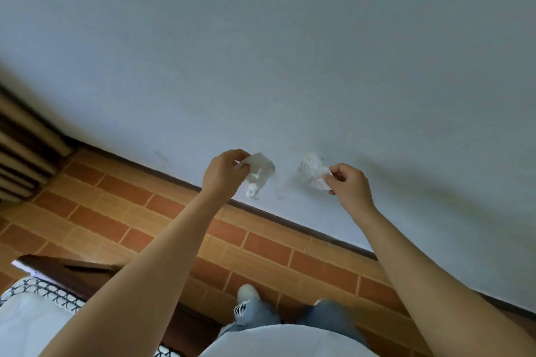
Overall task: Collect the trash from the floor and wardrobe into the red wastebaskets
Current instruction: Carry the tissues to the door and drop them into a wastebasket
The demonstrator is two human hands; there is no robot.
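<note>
My left hand is raised in front of the pale wall and pinches a crumpled white paper that hangs from its fingertips. My right hand is held up at the same height and grips a second crumpled white paper ball. The two papers are a short gap apart and do not touch. No red wastebasket and no wardrobe shelf show in this view.
A pale wall fills the upper frame, with a dark baseboard along its foot. Orange-brown tiled floor lies below. A mattress corner sits at lower left, dark slatted furniture at far left. My shoe stands on the tiles.
</note>
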